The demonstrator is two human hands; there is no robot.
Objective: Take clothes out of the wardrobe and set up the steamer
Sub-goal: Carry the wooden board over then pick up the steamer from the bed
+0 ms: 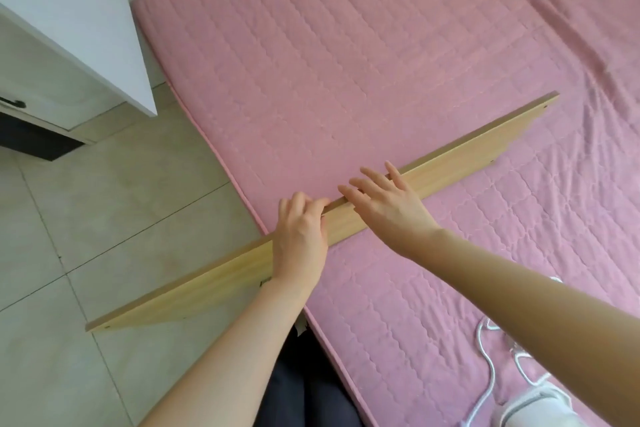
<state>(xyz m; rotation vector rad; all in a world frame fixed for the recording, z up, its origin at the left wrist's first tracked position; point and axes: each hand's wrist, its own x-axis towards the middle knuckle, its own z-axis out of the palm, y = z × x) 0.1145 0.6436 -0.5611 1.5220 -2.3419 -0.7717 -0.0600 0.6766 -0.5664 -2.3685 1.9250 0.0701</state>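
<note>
Head view: looks like the setup stage, no clothes in sight. Left hand (301, 239) has its fingers curled over the top edge of a wooden board (467, 152) standing on edge across the pink bed (346, 45), mid-frame. Right hand (388, 208) is open at that edge, fingers straight (touching? can't tell). Steamer (533, 409) lies lower right on the bed. Next up, I'd guess: lay the board flat, which needs both hands.

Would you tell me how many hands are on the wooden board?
2. The left hand grips the wooden board along its top edge; the right hand, fingers straight, touches it alongside.
</note>
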